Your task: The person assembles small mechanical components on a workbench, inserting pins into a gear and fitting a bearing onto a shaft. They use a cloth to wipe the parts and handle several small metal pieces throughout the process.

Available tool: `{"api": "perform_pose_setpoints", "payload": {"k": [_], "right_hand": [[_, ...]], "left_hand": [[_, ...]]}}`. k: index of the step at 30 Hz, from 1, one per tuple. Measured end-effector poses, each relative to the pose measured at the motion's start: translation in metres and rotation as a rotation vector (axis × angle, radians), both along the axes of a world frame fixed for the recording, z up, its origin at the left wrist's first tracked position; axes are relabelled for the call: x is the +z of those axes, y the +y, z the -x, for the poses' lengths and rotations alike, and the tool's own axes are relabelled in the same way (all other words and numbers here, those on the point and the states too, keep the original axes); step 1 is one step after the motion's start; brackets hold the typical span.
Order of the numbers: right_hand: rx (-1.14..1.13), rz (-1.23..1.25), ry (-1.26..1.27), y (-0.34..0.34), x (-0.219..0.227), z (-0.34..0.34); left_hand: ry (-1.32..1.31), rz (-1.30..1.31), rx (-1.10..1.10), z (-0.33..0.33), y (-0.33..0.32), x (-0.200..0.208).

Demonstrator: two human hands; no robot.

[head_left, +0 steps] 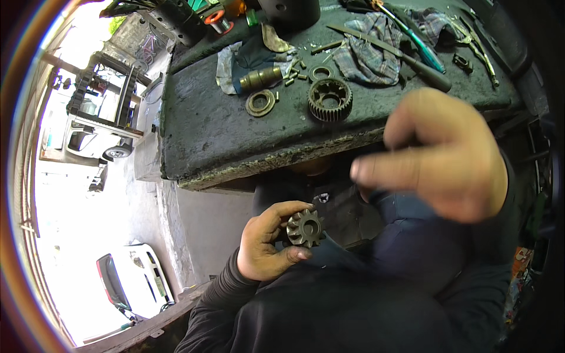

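Note:
My left hand point(266, 243) is closed around a small steel pinion gear point(305, 228). Its toothed end and round bore face up, with the thumb and fingers at its sides. My right hand point(450, 159) is raised in front of the bench's right part, blurred by motion. One finger points left, apart from another bent one, and nothing shows between them. On the bench, a toothed ring gear point(330, 101) stands near the front edge. Beside it lie a flat metal ring point(261, 103), a smaller ring point(321, 73), a stepped metal shaft point(261, 79) and several short rollers point(296, 72).
The dark workbench point(203, 126) has a worn front edge. A long file point(391, 52) lies across a checked rag point(374, 67), with a teal-handled screwdriver point(425, 52) alongside. A solder spool point(219, 23) stands at the back. A white car point(135, 279) is outside at left.

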State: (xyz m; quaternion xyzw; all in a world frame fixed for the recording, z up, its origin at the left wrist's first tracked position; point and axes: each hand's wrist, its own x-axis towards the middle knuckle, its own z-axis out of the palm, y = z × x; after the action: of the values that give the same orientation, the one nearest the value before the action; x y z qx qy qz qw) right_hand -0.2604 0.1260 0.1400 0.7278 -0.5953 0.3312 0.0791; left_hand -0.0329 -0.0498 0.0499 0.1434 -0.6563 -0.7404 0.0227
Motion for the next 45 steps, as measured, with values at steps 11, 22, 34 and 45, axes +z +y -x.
{"api": "perform_pose_setpoints", "payload": {"k": [11, 22, 34, 45], "right_hand": [[0.129, 0.271, 0.107, -0.017, -0.039, -0.027], [0.151, 0.317, 0.025, -0.02, -0.043, -0.037], [0.07, 0.455, 0.064, -0.027, -0.048, -0.04], [0.047, 0.283, 0.049, -0.021, -0.041, -0.034]], "left_hand": [[0.15, 0.14, -0.044, 0.001, 0.007, 0.002], [0.066, 0.083, 0.037, 0.002, 0.016, 0.007], [0.103, 0.147, 0.152, -0.003, 0.015, 0.012], [0.14, 0.23, 0.214, -0.001, 0.016, 0.016]]}}
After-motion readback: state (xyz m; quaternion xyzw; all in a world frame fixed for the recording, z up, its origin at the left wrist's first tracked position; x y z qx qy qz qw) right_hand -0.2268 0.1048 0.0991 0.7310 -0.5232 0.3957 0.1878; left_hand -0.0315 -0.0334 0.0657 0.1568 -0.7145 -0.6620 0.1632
